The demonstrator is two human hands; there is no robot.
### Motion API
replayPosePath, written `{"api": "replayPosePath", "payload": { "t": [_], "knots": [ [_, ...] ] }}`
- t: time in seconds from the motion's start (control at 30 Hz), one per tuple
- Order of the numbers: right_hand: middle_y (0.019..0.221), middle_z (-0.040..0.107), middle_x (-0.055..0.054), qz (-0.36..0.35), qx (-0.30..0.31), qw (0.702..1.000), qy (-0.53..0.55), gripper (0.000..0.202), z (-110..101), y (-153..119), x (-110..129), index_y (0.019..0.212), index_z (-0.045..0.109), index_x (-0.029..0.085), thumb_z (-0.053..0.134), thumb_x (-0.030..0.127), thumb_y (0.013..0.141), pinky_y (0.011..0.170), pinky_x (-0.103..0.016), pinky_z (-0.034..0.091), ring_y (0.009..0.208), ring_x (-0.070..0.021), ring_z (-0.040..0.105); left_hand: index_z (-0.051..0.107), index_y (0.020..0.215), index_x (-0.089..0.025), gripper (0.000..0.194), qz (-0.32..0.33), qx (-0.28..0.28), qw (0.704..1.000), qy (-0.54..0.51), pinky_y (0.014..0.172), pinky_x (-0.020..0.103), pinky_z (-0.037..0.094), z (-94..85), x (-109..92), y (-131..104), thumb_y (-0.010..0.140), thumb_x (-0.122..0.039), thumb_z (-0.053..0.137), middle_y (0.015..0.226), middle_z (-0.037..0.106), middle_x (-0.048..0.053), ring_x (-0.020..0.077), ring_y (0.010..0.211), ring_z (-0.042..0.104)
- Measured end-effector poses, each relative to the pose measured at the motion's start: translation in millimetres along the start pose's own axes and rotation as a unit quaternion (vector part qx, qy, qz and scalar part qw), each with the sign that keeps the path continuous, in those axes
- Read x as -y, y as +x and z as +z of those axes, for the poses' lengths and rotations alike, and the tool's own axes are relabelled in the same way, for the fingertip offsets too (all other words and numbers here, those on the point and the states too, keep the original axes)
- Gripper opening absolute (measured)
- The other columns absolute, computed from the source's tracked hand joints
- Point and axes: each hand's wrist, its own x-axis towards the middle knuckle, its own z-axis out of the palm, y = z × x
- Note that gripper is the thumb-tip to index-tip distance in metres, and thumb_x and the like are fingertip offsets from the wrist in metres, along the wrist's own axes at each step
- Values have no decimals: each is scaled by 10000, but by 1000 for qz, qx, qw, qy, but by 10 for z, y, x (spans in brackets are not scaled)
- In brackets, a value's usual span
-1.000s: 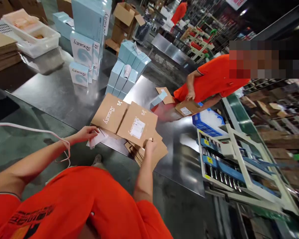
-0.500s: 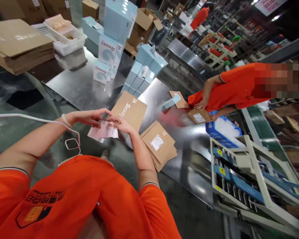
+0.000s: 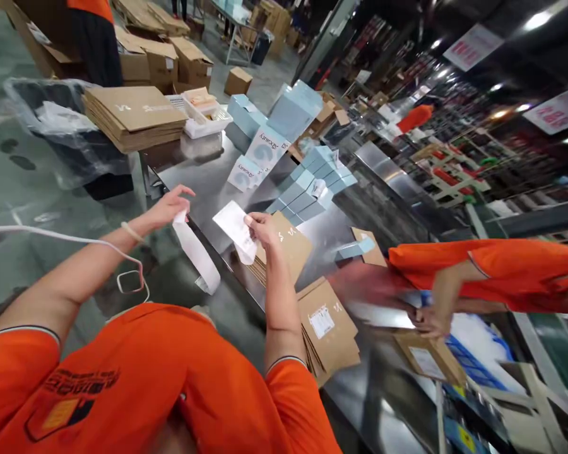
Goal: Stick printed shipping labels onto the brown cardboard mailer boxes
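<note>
My left hand [image 3: 170,207] is off the table's front edge, pinching the top end of a long white paper strip [image 3: 196,252] that hangs down and curls. Over the table edge, my right hand [image 3: 264,228] grips a white paper label [image 3: 231,222] between thumb and fingers; its lower part folds downward. Beneath the right hand lies a stack of flat brown cardboard mailers [image 3: 296,243], partly covered by my wrist. Nearer my right forearm sits a second stack of brown mailers [image 3: 334,331], the top one bearing a white printed label [image 3: 322,321].
Light-blue boxes [image 3: 307,189] and white-printed boxes [image 3: 265,148] stand at the back of the metal table [image 3: 208,183]. Beyond are a mailer pile [image 3: 137,116], a white basket [image 3: 206,123] and a lined bin [image 3: 76,148]. At right, a co-worker [image 3: 454,277] handles a brown parcel [image 3: 426,356].
My hands have moved apart: the left to the left with the strip, the right to the right with the label. The view has tilted up, and the co-worker's parcel has shifted toward the conveyor.
</note>
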Motion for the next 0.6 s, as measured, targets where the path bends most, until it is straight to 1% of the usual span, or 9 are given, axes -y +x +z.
{"api": "replayPosePath", "payload": {
  "t": [0.07, 0.17, 0.23, 0.27, 0.33, 0.43, 0.53, 0.57, 0.6],
  "knots": [
    [566, 492, 56, 4, -120, 991, 51, 257, 76, 71, -18, 769, 600, 224, 726, 435, 845, 493, -237, 369, 523, -128, 437, 626, 1221, -162, 396, 7, -43, 999, 27, 593, 241, 348, -56, 27, 50, 929, -409, 728, 697, 553, -51, 126, 599, 479],
    [674, 555, 50, -21, -246, 958, 147, 180, 393, 215, -89, 908, 592, 238, 655, 406, 913, 540, -234, 432, 586, -136, 484, 742, 1223, -156, 596, 20, -48, 998, 45, 587, 230, 376, 129, 62, 155, 753, -497, 882, 928, 704, 32, 115, 636, 503],
    [770, 613, 32, -54, -293, 931, 212, 156, 664, 347, -165, 944, 552, 250, 623, 389, 944, 617, -232, 501, 669, -141, 557, 742, 1291, -189, 773, 4, -30, 1000, 3, 594, 241, 434, 349, 83, 248, 618, -506, 953, 1155, 765, 84, 117, 651, 546],
    [819, 642, 22, -69, -304, 919, 242, 147, 780, 423, -210, 953, 530, 255, 610, 379, 955, 667, -237, 538, 718, -144, 595, 744, 1269, -189, 797, -16, -18, 1000, -20, 591, 252, 451, 447, 94, 302, 579, -523, 961, 1168, 776, 97, 122, 643, 550],
    [896, 681, 8, -78, -302, 905, 288, 137, 910, 590, -297, 977, 506, 262, 605, 356, 965, 759, -254, 592, 805, -152, 647, 763, 1096, -171, 705, -62, 3, 998, -33, 578, 266, 446, 557, 116, 424, 557, -593, 931, 987, 780, 89, 140, 625, 535],
    [1087, 745, -27, -51, -261, 918, 296, 281, 762, 849, -368, 1151, 555, 255, 686, 307, 907, 809, -275, 619, 905, -168, 683, 727, 822, -173, 549, -69, -6, 996, 53, 583, 260, 393, 446, 130, 637, 594, -664, 820, 702, 670, 44, 163, 630, 502],
    [1485, 695, -127, -84, -193, 958, 193, 766, 304, 1079, -320, 1472, 554, 238, 837, 243, 761, 866, -297, 619, 1058, -203, 697, 728, 748, -167, 487, -32, 9, 980, 195, 604, 255, 383, 134, 91, 917, 700, -652, 730, 644, 633, 40, 183, 664, 516],
    [1560, 660, -144, -113, -157, 972, 135, 838, 141, 1149, -278, 1517, 570, 231, 869, 231, 734, 907, -310, 613, 1115, -222, 694, 747, 760, -163, 492, -28, 29, 973, 228, 609, 258, 396, 28, 69, 1024, 723, -652, 717, 656, 655, 47, 192, 672, 534],
    [1565, 664, -144, -141, -118, 980, 73, 803, -2, 1219, -225, 1503, 624, 222, 879, 233, 741, 951, -322, 600, 1157, -241, 690, 770, 787, -160, 503, -25, 49, 967, 250, 617, 261, 412, -67, 44, 1130, 745, -657, 709, 675, 681, 53, 201, 682, 555]
  ]
}}
